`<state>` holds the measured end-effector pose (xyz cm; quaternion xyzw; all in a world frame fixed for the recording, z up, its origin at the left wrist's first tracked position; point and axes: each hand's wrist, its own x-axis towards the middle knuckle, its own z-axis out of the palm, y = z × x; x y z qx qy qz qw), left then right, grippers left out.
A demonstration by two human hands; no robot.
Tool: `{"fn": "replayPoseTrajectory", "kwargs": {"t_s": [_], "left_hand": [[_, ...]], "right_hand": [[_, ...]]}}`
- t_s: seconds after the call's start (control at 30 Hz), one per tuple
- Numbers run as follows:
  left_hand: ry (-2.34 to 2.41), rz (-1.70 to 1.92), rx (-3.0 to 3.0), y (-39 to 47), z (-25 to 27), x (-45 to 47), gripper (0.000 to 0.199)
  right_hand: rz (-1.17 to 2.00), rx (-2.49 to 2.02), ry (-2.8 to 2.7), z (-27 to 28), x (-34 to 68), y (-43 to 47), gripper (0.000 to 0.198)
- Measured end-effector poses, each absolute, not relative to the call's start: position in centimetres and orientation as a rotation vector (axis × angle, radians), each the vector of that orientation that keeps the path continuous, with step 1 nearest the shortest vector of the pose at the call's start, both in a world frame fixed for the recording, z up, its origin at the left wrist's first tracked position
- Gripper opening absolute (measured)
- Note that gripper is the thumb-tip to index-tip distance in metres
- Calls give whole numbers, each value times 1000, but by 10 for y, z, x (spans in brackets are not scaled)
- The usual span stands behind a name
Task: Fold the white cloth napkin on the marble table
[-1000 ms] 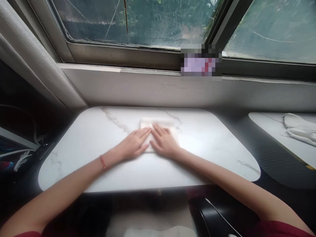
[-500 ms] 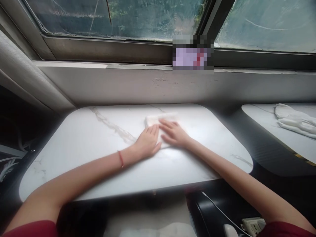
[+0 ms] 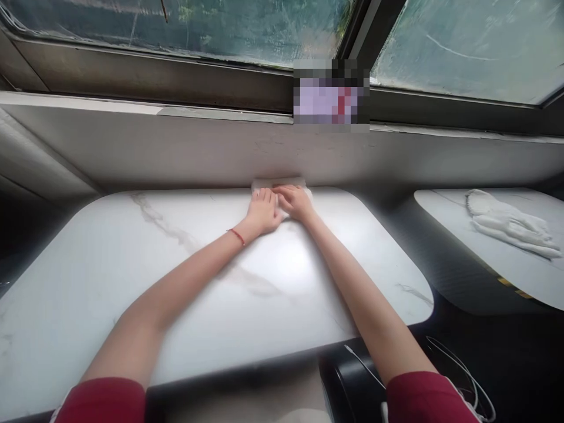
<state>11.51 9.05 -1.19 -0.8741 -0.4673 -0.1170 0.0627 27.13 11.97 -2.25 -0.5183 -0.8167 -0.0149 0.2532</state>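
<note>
A folded white cloth (image 3: 279,181) lies at the far edge of the white marbled table (image 3: 291,264), its back part up against the wall. My left hand (image 3: 264,212) presses on the cloth's left half, fingers together and pointing away from me; a red string bracelet (image 3: 237,237) circles that wrist. Beside it, my right hand (image 3: 298,202) bears down on the right half with bent fingers that reach left, close to the left hand. Both hands are closed on the cloth, and they hide much of it.
A second marbled table (image 3: 445,205) stands to the right, with white gloves (image 3: 511,223) on it. Behind the table run a low wall (image 3: 185,153) and a window (image 3: 238,29). A white cable (image 3: 363,364) hangs near the front edge.
Both hands have pushed the cloth away from me, from the table's middle part to its far edge at the wall. The view has shifted, showing more of the right table.
</note>
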Motion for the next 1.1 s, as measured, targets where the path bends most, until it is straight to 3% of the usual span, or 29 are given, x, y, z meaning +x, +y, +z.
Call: {"fn": "replayPoseTrajectory", "kwargs": {"t_s": [0.17,0.47,0.67,0.9,1.1], "left_hand": [[-1435,-389,-2704,92,-17,110,60],[-1291,-560,-2682,87,-5,107,43],[-1114,-583,-2874,57,3,124,23],[-600,-456,-3031,-37,-4,162,23],[-321,-473,-3103,-70,-9,169,23]], "right_hand": [[-42,-1461,-2181,-21,269,117,43],[-50,-1507,-2211,-21,269,84,48],[-78,-1361,-2282,-26,295,-12,46],[-258,-1328,-2264,-21,318,-149,47],[-365,-1526,-2215,-15,310,-190,36]]}}
